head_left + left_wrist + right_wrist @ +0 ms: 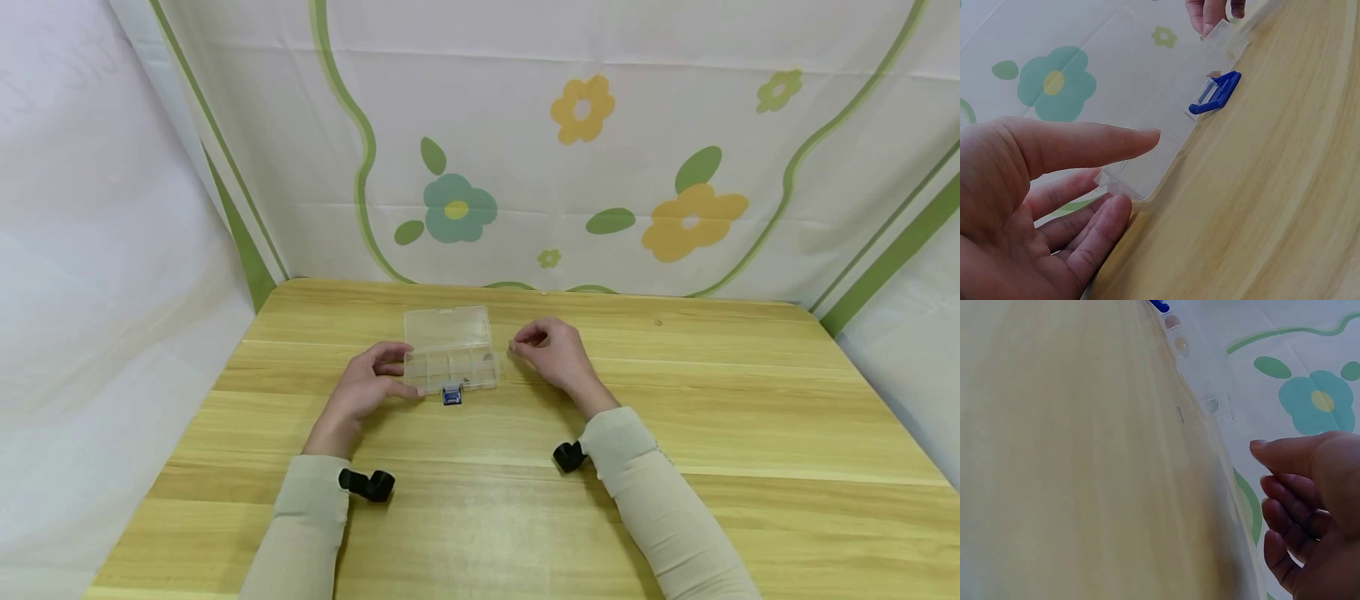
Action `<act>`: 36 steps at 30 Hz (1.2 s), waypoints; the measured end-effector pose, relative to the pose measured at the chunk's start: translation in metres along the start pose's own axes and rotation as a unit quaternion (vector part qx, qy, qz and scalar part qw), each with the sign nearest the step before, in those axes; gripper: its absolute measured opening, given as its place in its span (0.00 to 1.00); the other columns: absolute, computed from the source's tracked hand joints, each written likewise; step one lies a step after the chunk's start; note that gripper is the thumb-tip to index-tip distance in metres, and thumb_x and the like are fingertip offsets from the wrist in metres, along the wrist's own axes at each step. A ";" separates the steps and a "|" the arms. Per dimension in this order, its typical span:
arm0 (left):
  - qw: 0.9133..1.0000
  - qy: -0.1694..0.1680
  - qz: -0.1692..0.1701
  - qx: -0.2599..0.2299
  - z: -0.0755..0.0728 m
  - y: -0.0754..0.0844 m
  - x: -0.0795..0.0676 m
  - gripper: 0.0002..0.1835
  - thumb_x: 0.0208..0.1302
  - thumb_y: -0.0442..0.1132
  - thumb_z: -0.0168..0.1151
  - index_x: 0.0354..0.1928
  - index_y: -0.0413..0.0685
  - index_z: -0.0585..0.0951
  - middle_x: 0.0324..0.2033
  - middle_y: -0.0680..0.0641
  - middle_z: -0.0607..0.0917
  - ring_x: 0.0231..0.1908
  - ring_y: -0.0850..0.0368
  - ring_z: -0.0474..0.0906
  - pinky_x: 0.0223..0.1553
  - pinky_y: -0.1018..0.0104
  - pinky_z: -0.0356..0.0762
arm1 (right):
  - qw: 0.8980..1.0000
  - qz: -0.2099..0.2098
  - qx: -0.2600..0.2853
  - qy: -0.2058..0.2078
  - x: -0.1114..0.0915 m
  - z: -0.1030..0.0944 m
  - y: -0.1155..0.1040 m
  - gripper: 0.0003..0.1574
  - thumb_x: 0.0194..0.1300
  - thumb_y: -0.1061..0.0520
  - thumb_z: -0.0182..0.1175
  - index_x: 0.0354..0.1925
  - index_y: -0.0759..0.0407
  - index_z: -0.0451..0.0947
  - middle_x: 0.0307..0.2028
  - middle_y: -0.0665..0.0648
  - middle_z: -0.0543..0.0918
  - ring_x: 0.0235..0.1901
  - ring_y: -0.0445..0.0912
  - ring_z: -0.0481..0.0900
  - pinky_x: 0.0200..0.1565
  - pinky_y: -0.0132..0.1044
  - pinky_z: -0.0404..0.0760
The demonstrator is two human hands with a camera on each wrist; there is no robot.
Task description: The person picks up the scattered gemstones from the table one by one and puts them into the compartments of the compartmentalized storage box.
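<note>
A clear plastic compartment box (438, 367) lies on the table with its lid (447, 328) raised at the back. A blue latch (452, 396) hangs from its front edge. My left hand (367, 383) holds the box's left end, thumb at the front corner and fingers farther back. In the left wrist view the thumb (1104, 145) reaches over the box. Just off the right end is my right hand (553, 354), thumb and forefinger brought close together; whether something tiny is between them cannot be seen. Small pieces (1182, 345) sit in some compartments on the right side, their kind unclear.
Light wood table (480, 517) extends around the box. A tiny round object (658, 322) lies toward the back right. A white curtain (510, 125) with printed flowers hangs behind the table's back edge. Each sleeve carries a black camera mount (367, 485).
</note>
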State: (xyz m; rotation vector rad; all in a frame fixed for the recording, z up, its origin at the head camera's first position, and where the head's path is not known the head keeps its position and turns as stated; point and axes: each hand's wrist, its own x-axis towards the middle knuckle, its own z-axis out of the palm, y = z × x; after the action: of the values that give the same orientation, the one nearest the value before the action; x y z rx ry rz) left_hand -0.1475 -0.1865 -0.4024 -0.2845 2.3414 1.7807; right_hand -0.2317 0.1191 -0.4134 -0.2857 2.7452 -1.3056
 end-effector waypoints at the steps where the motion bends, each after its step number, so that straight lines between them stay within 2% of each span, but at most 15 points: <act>1: 1.000 0.000 -0.001 -0.001 0.000 0.000 0.000 0.43 0.53 0.28 0.81 0.73 0.45 0.76 0.72 0.38 0.76 0.67 0.41 0.72 0.69 0.45 0.69 | 1.000 0.000 0.007 0.000 0.000 0.001 -0.001 0.10 0.72 0.49 0.72 0.45 0.52 0.88 0.49 0.55 0.86 0.47 0.52 0.83 0.50 0.47 0.83; 7: 1.000 0.000 -0.001 -0.001 0.000 0.000 0.000 0.43 0.53 0.27 0.81 0.73 0.45 0.76 0.73 0.38 0.76 0.68 0.40 0.72 0.69 0.44 0.69 | 0.999 -0.010 0.032 -0.003 0.000 0.004 -0.004 0.10 0.72 0.49 0.72 0.45 0.52 0.88 0.48 0.55 0.87 0.47 0.52 0.83 0.47 0.45 0.84; 20: 1.000 -0.001 0.001 -0.003 0.000 0.000 0.000 0.42 0.54 0.28 0.80 0.72 0.45 0.77 0.72 0.38 0.76 0.68 0.40 0.72 0.69 0.46 0.69 | 0.998 -0.044 0.050 -0.020 0.000 0.017 -0.015 0.08 0.70 0.52 0.74 0.44 0.53 0.89 0.45 0.56 0.88 0.44 0.50 0.83 0.43 0.41 0.82; 26: 1.000 0.000 -0.006 -0.004 -0.001 0.000 0.002 0.41 0.54 0.28 0.80 0.72 0.47 0.77 0.72 0.40 0.77 0.67 0.42 0.72 0.69 0.47 0.69 | 0.996 -0.063 0.056 -0.030 0.000 0.024 -0.022 0.07 0.69 0.52 0.75 0.43 0.53 0.90 0.46 0.55 0.87 0.43 0.49 0.83 0.44 0.41 0.81; 36: 1.000 0.002 -0.003 0.000 -0.002 -0.003 0.002 0.40 0.54 0.29 0.80 0.72 0.47 0.78 0.72 0.40 0.77 0.67 0.42 0.72 0.71 0.44 0.69 | 0.995 -0.082 0.049 -0.040 0.000 0.034 -0.030 0.03 0.68 0.55 0.75 0.40 0.51 0.91 0.42 0.53 0.86 0.43 0.49 0.81 0.46 0.41 0.80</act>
State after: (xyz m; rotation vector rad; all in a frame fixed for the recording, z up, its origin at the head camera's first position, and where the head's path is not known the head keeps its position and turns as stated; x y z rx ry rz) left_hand -0.1490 -0.1889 -0.4055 -0.2946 2.3403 1.7794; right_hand -0.2223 0.0746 -0.4112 -0.5528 2.6286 -1.4275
